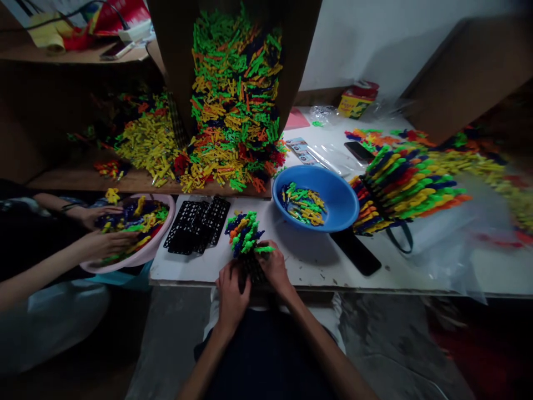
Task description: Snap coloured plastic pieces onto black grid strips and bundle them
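Note:
My left hand (231,293) grips the near end of a black grid tray (252,268) at the table's front edge. Coloured plastic pieces (244,230) stand upright in the tray's far part, green, blue and yellow. My right hand (275,269) pinches a green piece (265,250) at the tray's right side, fingers closed on it. A blue bowl (337,191) with several loose pieces lies to the right, just past my right hand.
Empty black grid trays (197,224) lie left of my hands. A big pile of coloured pieces (233,111) spills from a cardboard box behind. Filled trays (400,186) and a dark phone (356,251) sit to the right. Another person's hands (102,230) work in a pink bowl (156,247) at left.

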{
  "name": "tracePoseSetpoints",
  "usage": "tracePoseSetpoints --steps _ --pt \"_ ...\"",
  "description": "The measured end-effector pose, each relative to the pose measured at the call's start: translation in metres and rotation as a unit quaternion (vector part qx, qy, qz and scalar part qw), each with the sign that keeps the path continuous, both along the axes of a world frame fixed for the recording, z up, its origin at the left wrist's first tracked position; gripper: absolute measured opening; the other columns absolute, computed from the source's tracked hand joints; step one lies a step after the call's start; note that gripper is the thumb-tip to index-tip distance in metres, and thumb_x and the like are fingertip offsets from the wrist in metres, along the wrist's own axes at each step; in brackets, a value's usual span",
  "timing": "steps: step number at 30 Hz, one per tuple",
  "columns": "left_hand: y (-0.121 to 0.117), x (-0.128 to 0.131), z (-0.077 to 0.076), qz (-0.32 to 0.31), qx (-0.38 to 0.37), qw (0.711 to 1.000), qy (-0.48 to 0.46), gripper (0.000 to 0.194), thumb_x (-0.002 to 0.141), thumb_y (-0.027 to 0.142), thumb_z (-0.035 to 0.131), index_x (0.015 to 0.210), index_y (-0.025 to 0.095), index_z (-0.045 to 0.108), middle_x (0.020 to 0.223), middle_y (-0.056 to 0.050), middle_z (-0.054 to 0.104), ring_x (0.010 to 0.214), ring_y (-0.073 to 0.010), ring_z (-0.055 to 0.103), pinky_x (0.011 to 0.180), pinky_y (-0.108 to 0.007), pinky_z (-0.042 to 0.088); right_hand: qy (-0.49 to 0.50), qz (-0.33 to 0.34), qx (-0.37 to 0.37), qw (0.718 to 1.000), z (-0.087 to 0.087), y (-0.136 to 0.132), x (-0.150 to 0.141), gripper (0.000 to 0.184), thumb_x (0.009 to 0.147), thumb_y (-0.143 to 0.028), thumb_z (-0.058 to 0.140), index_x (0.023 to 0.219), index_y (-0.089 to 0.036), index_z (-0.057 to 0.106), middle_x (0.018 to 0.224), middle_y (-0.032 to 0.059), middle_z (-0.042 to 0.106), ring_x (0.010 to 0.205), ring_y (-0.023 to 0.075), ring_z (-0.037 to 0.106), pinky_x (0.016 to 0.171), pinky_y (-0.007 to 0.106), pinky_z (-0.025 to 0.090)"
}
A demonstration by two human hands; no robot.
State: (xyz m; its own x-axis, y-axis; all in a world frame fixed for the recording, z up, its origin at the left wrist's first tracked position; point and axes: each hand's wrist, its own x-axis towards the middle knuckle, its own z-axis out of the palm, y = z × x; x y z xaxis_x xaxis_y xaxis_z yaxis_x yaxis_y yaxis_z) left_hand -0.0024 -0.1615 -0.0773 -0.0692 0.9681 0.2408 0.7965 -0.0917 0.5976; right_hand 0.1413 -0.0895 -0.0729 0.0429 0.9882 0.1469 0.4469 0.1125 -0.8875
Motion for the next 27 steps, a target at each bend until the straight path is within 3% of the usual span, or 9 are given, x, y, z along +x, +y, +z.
tracePoseSetpoints --steps 5,12,18,27 --pt "0.002 -0.002 -0.003 0.007 -0.009 1.000 0.011 0.040 0.086 0.023 0.057 0.125 0.019 0.055 0.130 -0.015 0.058 0.120 -0.0312 0.052 0.097 -0.048 0.043 0.006 -0.036 -0.002 0.999 0.006 0.000 -0.003 0.009 0.087 -0.030 0.061 0.090 -0.021 0.064 0.091 0.0052 0.067 0.092 0.0213 0.061 0.084 0.033 0.048" --pt "0.005 -0.008 -0.006 -0.005 0.002 1.000 0.012 0.039 0.085 0.026 0.057 0.124 0.019 0.057 0.129 -0.015 0.059 0.120 -0.0307 0.053 0.099 -0.049 0.044 -0.093 0.007 0.061 0.994 0.001 -0.004 -0.001 0.017 0.097 -0.028 0.048 0.086 -0.022 0.060 0.088 0.0070 0.063 0.091 0.0240 0.056 0.080 0.036 0.046" --pt "0.005 -0.013 -0.012 -0.018 0.002 1.000 0.010 0.038 0.085 0.029 0.057 0.122 0.019 0.057 0.129 -0.015 0.060 0.120 -0.0321 0.055 0.093 -0.048 0.046 -0.147 -0.003 0.090 0.985 0.000 -0.007 -0.006 0.022 0.100 -0.023 0.038 0.089 -0.023 0.057 0.089 0.0068 0.059 0.090 0.0244 0.052 0.079 0.037 0.045" --pt "0.016 -0.023 -0.034 -0.033 0.067 0.997 0.026 0.032 0.085 0.032 0.057 0.116 0.023 0.062 0.125 -0.014 0.063 0.114 -0.0322 0.060 0.086 -0.047 0.051 -0.222 -0.023 0.060 0.973 0.014 0.004 -0.002 0.009 0.092 -0.022 0.059 0.097 -0.026 0.066 0.111 0.0078 0.063 0.105 0.0277 0.055 0.089 0.043 0.047"
